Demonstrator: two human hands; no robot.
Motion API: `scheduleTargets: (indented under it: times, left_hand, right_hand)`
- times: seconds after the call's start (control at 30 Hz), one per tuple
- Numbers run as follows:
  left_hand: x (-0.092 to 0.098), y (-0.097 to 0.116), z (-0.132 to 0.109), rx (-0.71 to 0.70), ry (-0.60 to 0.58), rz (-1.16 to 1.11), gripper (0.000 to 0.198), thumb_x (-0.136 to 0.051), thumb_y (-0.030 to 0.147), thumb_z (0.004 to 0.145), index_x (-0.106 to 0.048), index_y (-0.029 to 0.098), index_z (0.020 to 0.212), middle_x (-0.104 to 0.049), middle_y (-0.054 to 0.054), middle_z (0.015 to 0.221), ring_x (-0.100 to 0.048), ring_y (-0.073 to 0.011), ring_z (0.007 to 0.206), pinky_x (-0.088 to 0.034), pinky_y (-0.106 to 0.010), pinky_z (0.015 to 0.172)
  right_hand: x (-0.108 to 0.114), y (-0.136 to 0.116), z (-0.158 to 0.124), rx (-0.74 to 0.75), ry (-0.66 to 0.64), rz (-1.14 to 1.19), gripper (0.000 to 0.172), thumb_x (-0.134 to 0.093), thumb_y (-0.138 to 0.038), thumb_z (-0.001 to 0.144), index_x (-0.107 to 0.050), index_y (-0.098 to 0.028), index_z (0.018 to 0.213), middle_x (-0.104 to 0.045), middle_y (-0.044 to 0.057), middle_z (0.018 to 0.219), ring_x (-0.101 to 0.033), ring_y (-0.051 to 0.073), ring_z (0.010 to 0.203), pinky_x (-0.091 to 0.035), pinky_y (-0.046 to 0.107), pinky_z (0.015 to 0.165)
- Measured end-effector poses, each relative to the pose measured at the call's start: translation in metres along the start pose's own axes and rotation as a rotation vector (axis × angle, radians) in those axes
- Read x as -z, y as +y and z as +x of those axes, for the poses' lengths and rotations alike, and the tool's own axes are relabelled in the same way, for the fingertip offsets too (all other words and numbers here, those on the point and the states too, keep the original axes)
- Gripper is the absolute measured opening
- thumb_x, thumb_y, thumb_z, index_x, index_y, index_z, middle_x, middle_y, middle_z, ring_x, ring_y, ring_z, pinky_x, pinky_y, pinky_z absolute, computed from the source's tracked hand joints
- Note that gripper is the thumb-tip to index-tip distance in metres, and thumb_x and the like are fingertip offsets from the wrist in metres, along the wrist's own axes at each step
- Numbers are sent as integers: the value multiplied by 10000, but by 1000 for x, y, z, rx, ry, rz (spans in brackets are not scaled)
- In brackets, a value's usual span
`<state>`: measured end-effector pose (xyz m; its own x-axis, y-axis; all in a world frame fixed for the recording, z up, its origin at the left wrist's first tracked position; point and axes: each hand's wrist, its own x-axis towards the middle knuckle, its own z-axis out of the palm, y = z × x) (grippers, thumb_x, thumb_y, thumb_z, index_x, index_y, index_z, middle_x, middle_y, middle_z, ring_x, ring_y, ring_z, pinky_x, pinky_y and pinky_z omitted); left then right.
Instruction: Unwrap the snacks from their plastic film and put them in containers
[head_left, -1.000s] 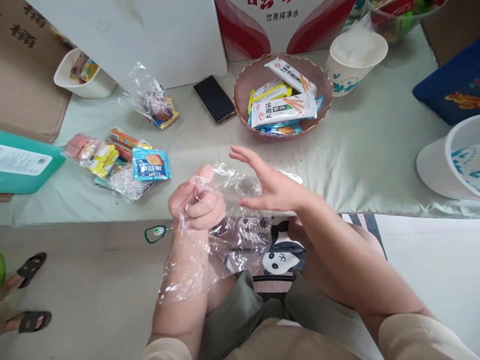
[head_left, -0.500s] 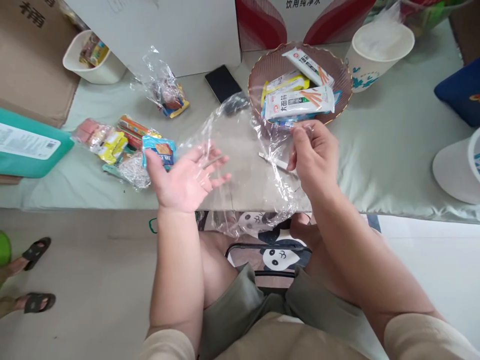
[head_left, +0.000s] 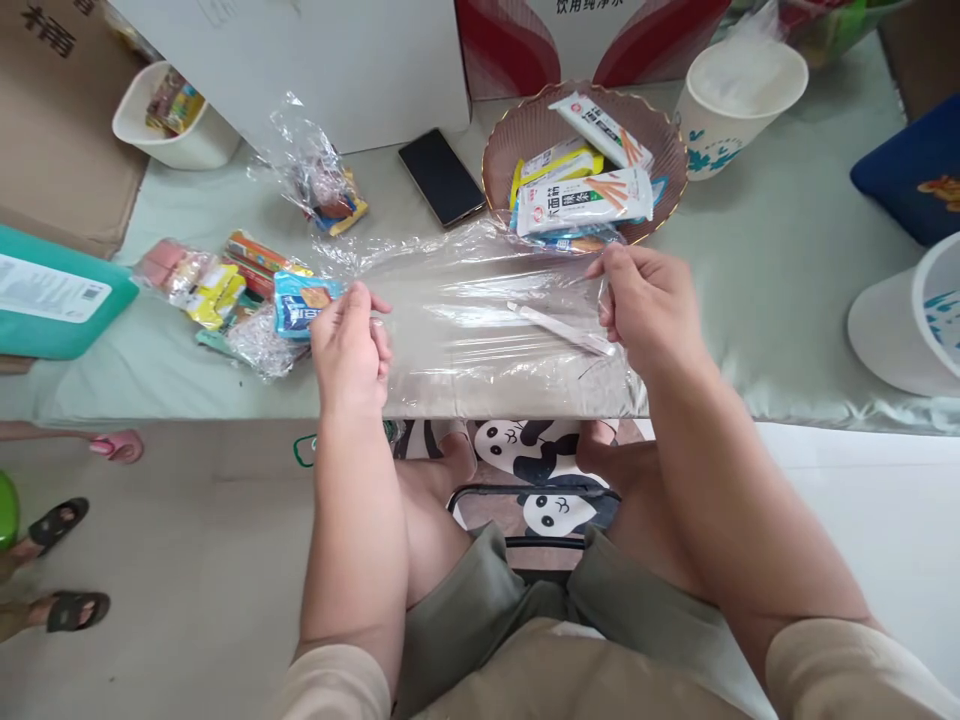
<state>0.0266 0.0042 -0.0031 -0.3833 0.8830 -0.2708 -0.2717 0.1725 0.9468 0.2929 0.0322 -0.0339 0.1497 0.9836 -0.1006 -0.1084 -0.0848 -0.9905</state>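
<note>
A clear plastic bag [head_left: 480, 330] is stretched flat between my two hands, above the near edge of the pale green table cover [head_left: 750, 290]. My left hand [head_left: 349, 345] pinches its left end, fingers closed on the film. At the bag's right end my right hand [head_left: 649, 310] is closed on the film too. A thin white strip [head_left: 559, 328] shows through or on the bag near my right hand. Just beyond the bag stands a brown bowl [head_left: 510, 140] holding several snack packets [head_left: 581, 200].
A heap of small snack packets [head_left: 240, 290] lies left of my left hand, with a crumpled clear bag [head_left: 315, 185] behind it. A black phone [head_left: 441, 177], white paper cups [head_left: 739, 95], a teal box [head_left: 52, 300] and cardboard boxes surround them. Another person's sandalled feet [head_left: 56, 560] are on the floor at left.
My left hand came out of the bag, opened, then closed on its left end. My right hand took the right end, and the bag is now pulled flat between them.
</note>
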Motion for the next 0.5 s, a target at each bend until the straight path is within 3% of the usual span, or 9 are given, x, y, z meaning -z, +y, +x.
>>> scheduleTargets:
  times: [0.13,0.23,0.37,0.43,0.5]
  left_hand:
    - [0,1,4,27,79,-27,552,-516,444,1072,-597,189,589,-368,71,331,-218,-29,260,-46,-200,332]
    - [-3,3,6,63,68,-79,621,-494,559,1049,-576,189,557,-380,59,368,-272,-35,288,-165,-175,329]
    - [-1,1,4,166,-147,-24,614,-572,700,927,-680,174,628,-561,-11,500,-524,-96,420,-397,-190,396]
    - [1,-1,0,205,-327,75,424,-784,551,805,-730,149,681,-657,-49,602,-611,-123,528,-474,-199,468]
    - [1,-3,-4,137,-407,117,223,-869,332,716,-740,155,675,-690,-48,651,-613,-121,577,-486,-197,513]
  right_hand:
    - [1,-6,1,7,109,73,445,-716,-622,882,-605,-247,670,-347,-96,395,-291,65,308,-200,226,326]
    - [4,-8,2,35,143,115,473,-714,-683,855,-594,-261,675,-341,-92,410,-278,78,312,-208,255,317]
    - [14,0,8,115,119,138,494,-661,-751,860,-599,-277,738,-390,-74,466,-441,117,385,-330,264,372]
    - [19,4,12,142,113,146,509,-625,-780,867,-599,-281,768,-423,-64,494,-508,132,433,-360,262,400]
    - [21,5,15,117,111,167,530,-603,-803,863,-601,-281,773,-447,-57,503,-513,131,439,-349,258,396]
